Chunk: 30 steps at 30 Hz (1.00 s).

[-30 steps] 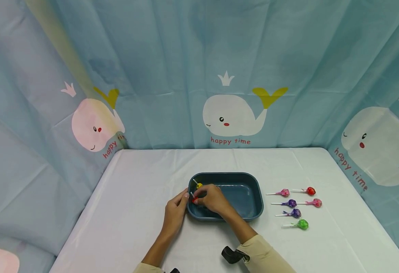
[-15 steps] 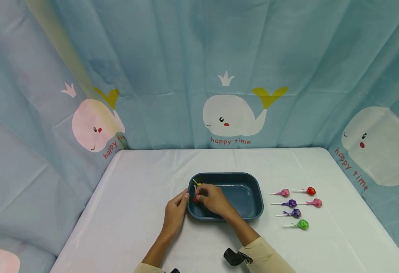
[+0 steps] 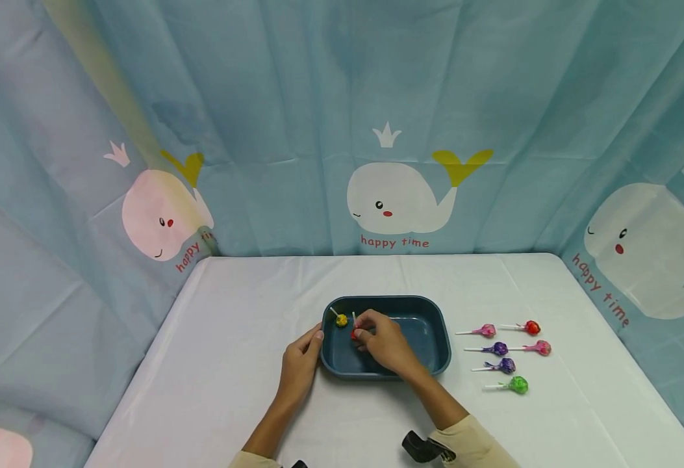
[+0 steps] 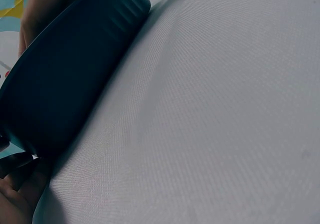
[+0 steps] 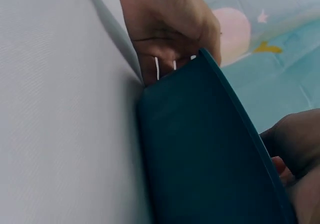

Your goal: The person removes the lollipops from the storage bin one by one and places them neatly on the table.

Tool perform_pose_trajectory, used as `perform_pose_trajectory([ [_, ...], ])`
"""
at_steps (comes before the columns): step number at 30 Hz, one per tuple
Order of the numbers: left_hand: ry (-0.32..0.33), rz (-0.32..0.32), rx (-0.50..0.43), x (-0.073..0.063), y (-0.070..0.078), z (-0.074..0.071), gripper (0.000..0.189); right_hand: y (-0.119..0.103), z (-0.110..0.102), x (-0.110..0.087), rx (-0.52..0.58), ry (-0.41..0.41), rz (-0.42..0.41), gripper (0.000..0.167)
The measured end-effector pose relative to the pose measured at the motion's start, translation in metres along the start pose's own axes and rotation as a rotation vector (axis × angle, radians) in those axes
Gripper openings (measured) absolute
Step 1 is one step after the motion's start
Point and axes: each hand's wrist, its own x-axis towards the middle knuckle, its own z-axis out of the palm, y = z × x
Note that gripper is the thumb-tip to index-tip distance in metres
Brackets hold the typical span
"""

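My right hand point(image 3: 384, 339) reaches into a dark blue tray point(image 3: 418, 354), pinching a red lollipop point(image 3: 354, 335) whose white stick points up. Fingertips hide part of the candy. A yellow lollipop point(image 3: 341, 320) lies in the tray's far left corner, its stick leaning toward the rim. At the tray's left end my left hand point(image 3: 298, 369) rests with extended fingers against the outer wall, thumb tip at the rim. The left wrist view shows those fingers point(image 4: 31, 181) touching the wall low down. In the right wrist view my right hand point(image 5: 295, 141) is partly behind the rim.
Right of the tray several lollipops lie on the white tablecloth point(image 3: 230, 364), sticks pointing left: pink point(image 3: 488, 331), red point(image 3: 532, 327), purple point(image 3: 500, 349), another pink one point(image 3: 544, 348), another purple one point(image 3: 508, 366) and green point(image 3: 519, 385). A blue whale-print curtain point(image 3: 283, 195) encloses the table.
My right hand has carried the red lollipop from the tray's left wall toward the middle, its stick now more upright. The yellow lollipop is uncovered. My left hand has stayed put.
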Motion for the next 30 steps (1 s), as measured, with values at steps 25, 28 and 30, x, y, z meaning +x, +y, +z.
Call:
perform_pose_trajectory([
  [25,0.008,0.016,0.004,0.0,-0.002,0.0,0.043,-0.004,-0.041,-0.033,-0.039,0.183,0.021,0.025],
  [28,0.008,0.015,0.002,0.0,-0.002,0.0,0.042,-0.003,-0.045,-0.036,-0.049,0.191,0.029,0.026],
  [30,0.006,0.015,-0.002,0.0,-0.002,0.0,0.043,-0.002,-0.048,-0.038,-0.057,0.202,0.031,0.027],
])
